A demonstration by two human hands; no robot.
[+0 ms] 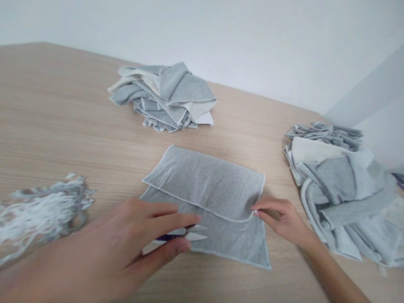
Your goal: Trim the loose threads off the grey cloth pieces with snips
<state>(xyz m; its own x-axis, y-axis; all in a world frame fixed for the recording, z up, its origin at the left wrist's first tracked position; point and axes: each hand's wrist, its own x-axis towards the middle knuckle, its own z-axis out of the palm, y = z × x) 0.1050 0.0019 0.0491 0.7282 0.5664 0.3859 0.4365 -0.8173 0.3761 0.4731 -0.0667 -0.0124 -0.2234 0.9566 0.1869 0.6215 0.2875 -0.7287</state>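
Note:
A grey fabric piece (214, 181) with white overlocked edges lies folded over on the table, its upper layer covering part of the lower one. My right hand (280, 219) pinches the right corner of the upper layer, lifting it slightly. In my left hand (135, 240) is a pair of thread snips (197, 237), the two short blades apart and pointing right above the lower layer. The handle of the snips is partly hidden by my fingers and thumb.
A pile of grey and white fabric pieces (189, 88) sits at the back. Another, larger fabric heap (341, 181) stands on the right. Tangled thread and fabric trimmings (44, 210) lie at left on the wooden table (63, 113), which meets a white wall behind.

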